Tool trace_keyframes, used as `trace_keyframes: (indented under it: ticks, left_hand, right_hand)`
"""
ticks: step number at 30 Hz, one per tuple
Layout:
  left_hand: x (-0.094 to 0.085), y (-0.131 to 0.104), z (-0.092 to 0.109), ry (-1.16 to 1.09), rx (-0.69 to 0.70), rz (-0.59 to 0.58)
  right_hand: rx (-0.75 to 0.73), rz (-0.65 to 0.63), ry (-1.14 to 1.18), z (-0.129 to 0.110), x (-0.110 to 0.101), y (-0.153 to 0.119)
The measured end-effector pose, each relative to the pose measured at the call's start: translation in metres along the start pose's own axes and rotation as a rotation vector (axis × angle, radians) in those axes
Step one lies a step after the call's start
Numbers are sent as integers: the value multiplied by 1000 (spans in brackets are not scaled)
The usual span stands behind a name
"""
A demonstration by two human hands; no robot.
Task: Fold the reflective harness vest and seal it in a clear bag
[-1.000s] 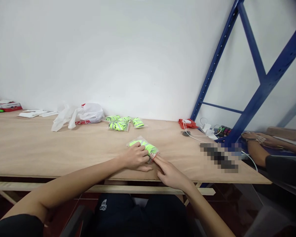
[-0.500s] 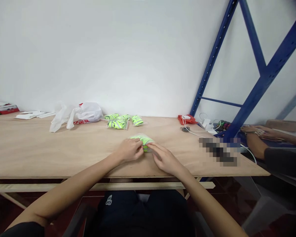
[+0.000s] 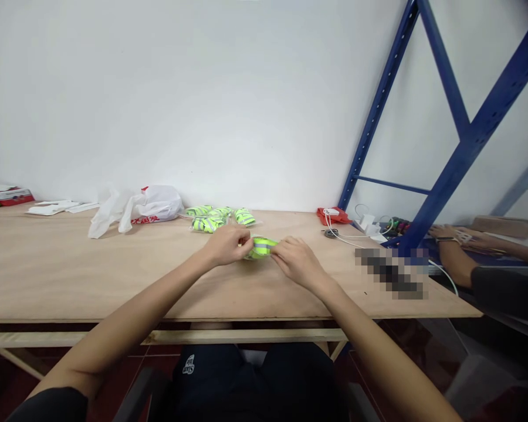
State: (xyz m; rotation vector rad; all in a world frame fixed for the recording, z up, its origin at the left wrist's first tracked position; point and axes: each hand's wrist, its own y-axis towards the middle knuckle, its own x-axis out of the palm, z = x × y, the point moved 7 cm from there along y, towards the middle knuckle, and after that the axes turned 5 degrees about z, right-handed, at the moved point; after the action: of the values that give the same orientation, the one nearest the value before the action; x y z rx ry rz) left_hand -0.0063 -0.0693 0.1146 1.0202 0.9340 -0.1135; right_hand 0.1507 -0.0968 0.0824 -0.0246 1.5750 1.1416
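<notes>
gripping neon bag [image 3: 261,247], left hand [image 3: 226,244], right hand [image 3: 295,261]

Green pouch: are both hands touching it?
Touching. The head view shows the left hand and right hand pinching opposite ends of the green pouch, fingers overlapping its edges above the table.

We count four neon-green packets: one packet [image 3: 260,247] in hand, three packets [image 3: 217,217] by the wall. One white plastic bag [image 3: 152,204], one red pouch [image 3: 331,216].
</notes>
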Motion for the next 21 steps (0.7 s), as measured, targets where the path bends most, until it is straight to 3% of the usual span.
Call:
trace_keyframes:
  ticks: [5, 9, 12, 17, 21]
  left_hand:
    - [-28, 24, -11, -239, -77, 105]
    - [-31, 25, -11, -326, -90, 142]
    - [-20, 21, -7, -350, -48, 38]
    - [-7, 23, -4, -401, -15, -170]
    - [-15, 28, -1, -554, 35, -147]
  right_hand:
    - [38, 167, 291, 13, -37, 29]
    - [86, 134, 422, 10, -40, 40]
    - [103, 90, 491, 8, -35, 39]
    - [105, 149, 569, 13, -39, 37]
    - [63, 196, 510, 13, -50, 38]
